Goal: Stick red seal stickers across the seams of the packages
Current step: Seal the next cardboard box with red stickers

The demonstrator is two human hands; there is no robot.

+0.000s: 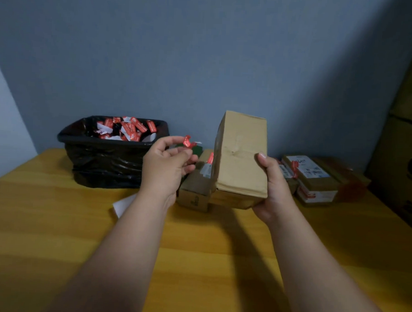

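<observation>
My right hand (273, 186) grips a plain brown cardboard package (241, 155) by its right side and holds it tilted up above the table. My left hand (167, 163) is raised just left of it and pinches a crumpled red seal sticker (188, 141) between its fingertips. Behind the held package sits a smaller brown box (195, 190) with a red sticker (210, 159) on its top. At the right lie more packages (314, 181), one with a red sticker (295, 168) across it.
A bin lined with a black bag (105, 161) stands at the back left, holding several red stickers and white backing scraps (127, 128). A white paper (123, 205) lies under my left forearm. Large cardboard boxes (406, 150) rise at the far right. The wooden table (56, 220) spans the foreground.
</observation>
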